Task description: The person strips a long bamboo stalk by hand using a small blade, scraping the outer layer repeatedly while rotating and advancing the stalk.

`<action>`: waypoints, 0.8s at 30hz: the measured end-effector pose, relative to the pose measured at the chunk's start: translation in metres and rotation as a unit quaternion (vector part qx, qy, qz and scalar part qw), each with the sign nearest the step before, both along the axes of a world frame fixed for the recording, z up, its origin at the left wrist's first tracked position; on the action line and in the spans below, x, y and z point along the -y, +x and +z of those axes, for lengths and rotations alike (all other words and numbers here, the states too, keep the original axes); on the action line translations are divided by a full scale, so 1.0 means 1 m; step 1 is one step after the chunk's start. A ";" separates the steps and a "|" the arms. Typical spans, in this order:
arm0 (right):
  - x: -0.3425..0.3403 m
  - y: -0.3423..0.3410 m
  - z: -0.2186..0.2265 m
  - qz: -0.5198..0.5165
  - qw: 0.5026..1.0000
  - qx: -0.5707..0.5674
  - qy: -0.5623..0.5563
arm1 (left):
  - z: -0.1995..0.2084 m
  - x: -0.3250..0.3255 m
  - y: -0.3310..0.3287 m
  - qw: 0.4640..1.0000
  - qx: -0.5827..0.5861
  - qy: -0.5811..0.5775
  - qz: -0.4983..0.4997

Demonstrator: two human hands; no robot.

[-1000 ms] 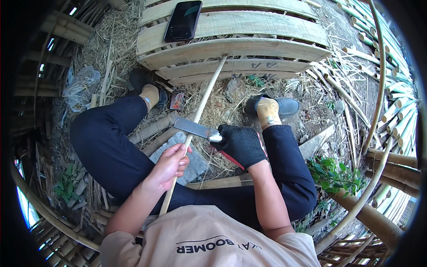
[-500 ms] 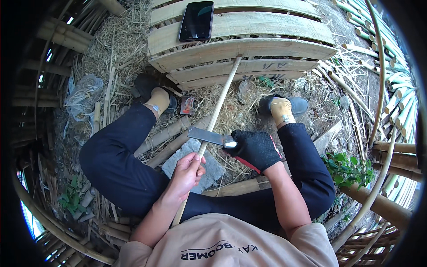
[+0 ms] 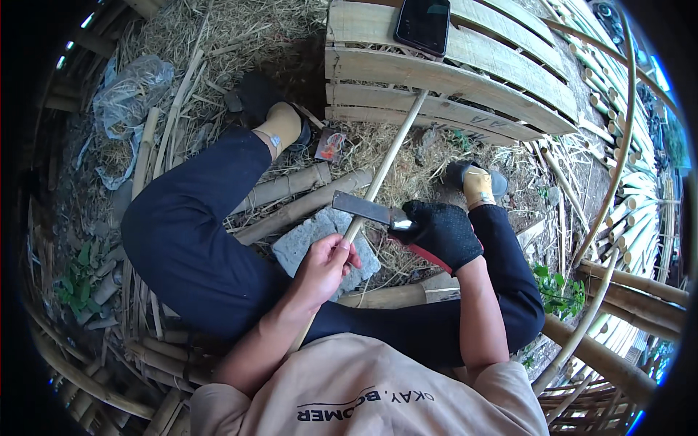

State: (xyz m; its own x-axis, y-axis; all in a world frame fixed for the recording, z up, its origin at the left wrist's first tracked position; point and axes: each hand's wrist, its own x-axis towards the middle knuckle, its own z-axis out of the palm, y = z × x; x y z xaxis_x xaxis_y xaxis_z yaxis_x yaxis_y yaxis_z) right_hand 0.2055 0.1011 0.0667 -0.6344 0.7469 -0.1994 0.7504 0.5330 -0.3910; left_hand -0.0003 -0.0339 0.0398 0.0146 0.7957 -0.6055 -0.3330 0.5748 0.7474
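Phone (image 3: 423, 25) atop slatted crate (image 3: 371, 67); left fingers (image 3: 337, 253) grip pale stick (image 3: 392, 152), right fingers (image 3: 422, 214) clasp knife (image 3: 361, 208).

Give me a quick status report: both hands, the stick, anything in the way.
Left hand closed around pale stick. Gloved right hand gripping knife, laid across stick. Stick's far end at slatted crate; contact unclear.

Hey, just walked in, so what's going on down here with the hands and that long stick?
A person's bare left hand holds a pale stick. The black-gloved right hand holds a flat-bladed tool, its blade crossing the stick just beyond the left hand. The stick's far end is at a slatted wooden crate, with a phone on top.
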 end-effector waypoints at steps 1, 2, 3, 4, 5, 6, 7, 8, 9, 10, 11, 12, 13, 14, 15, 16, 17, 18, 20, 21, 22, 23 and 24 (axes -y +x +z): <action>-0.001 -0.001 0.000 -0.006 1.000 0.005 -0.001 | -0.001 -0.001 -0.001 1.000 0.013 0.009 0.006; -0.002 -0.004 0.001 -0.013 1.000 0.010 -0.002 | 0.000 -0.001 -0.001 1.000 0.010 0.002 0.002; -0.003 -0.007 0.003 -0.017 1.000 0.018 -0.006 | -0.003 0.000 -0.001 1.000 0.016 0.005 0.002; -0.005 -0.009 0.004 -0.021 0.999 0.026 -0.009 | -0.004 0.001 -0.001 0.999 0.035 -0.005 0.011; -0.006 -0.013 0.006 -0.025 0.999 0.034 -0.011 | -0.005 0.001 -0.002 0.998 0.055 -0.015 0.020; -0.008 -0.017 0.011 -0.022 0.999 0.040 -0.011 | -0.013 0.004 -0.002 0.998 0.063 -0.001 0.022; -0.009 -0.022 0.016 -0.019 0.998 0.051 -0.011 | -0.017 0.006 -0.003 0.997 0.073 0.004 0.023; -0.012 -0.027 0.020 -0.014 0.998 0.062 -0.010 | -0.020 0.007 -0.005 0.997 0.069 0.011 0.019; -0.014 -0.033 0.026 -0.009 0.997 0.074 -0.009 | -0.022 0.008 -0.006 0.998 0.064 0.019 0.015; -0.017 -0.035 0.030 -0.003 0.996 0.090 -0.004 | -0.023 0.007 -0.008 0.997 0.069 0.016 0.012; -0.018 -0.042 0.036 0.004 0.995 0.104 -0.001 | -0.024 0.007 -0.011 0.997 0.071 0.013 0.011; -0.019 -0.052 0.045 0.005 0.992 0.127 -0.004 | -0.026 0.007 -0.014 0.998 0.069 0.011 0.010; -0.020 -0.058 0.050 0.012 0.992 0.129 -0.002 | -0.026 0.008 -0.017 0.998 0.067 0.009 0.007; -0.021 -0.061 0.054 0.018 0.991 0.130 -0.001 | -0.026 0.009 -0.019 0.998 0.061 0.008 0.004; -0.021 -0.065 0.057 0.023 0.991 0.134 0.003 | -0.026 0.009 -0.021 0.998 0.057 0.011 0.000; -0.022 -0.068 0.063 0.033 0.990 0.136 0.012 | -0.025 0.008 -0.022 0.998 0.054 0.013 -0.005; -0.022 -0.071 0.068 0.041 0.989 0.138 0.019 | -0.024 0.009 -0.024 0.999 0.051 0.014 -0.014; -0.021 -0.071 0.073 0.048 0.989 0.139 0.027 | -0.023 0.009 -0.026 0.998 0.051 0.006 -0.034; -0.022 -0.067 0.082 0.062 0.990 0.119 0.046 | -0.022 0.012 -0.029 0.997 0.054 -0.001 -0.052; -0.021 -0.064 0.085 0.068 0.990 0.109 0.056 | -0.024 0.016 -0.029 0.997 0.060 -0.004 -0.047; -0.021 -0.062 0.087 0.072 0.990 0.100 0.061 | -0.026 0.016 -0.027 0.997 0.067 -0.004 -0.042; -0.021 -0.059 0.087 0.075 0.990 0.094 0.072 | -0.026 0.018 -0.026 0.997 0.070 -0.013 -0.040; -0.019 -0.055 0.087 0.077 0.990 0.086 0.079 | -0.025 0.021 -0.028 0.996 0.072 -0.023 -0.038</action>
State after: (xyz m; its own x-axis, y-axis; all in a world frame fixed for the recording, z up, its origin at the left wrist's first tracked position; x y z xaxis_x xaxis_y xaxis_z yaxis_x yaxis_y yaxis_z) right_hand 0.1504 0.1199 0.1539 -0.7097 0.6747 -0.2028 0.7039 0.6905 -0.1664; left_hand -0.0283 -0.0552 0.0146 0.1629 0.7611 -0.6278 -0.3895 0.6343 0.6678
